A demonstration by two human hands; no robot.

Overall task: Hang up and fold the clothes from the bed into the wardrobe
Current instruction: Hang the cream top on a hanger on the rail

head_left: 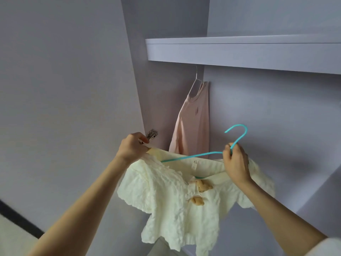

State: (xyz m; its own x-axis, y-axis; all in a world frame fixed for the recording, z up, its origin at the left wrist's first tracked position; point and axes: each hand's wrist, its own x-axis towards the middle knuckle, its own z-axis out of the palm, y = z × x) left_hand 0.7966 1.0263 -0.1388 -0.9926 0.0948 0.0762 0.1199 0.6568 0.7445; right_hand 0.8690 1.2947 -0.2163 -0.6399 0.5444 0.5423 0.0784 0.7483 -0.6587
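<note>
Both forearms reach up from below. My left hand [132, 147] pinches the shoulder edge of a cream crinkled short-sleeved top with tan bows [166, 196], while my right hand [237, 163] grips the neck of the turquoise wire hanger [208, 154] threaded inside it, held up before the wardrobe. Behind, a pale pink T-shirt [191, 122] hangs under the white shelf [239, 52].

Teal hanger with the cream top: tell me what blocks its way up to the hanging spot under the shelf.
Nothing visible blocks it. The teal hanger, held by the right hand, has open space above; the pink top hangs further left under the shelf. The rail itself is hidden.
</note>
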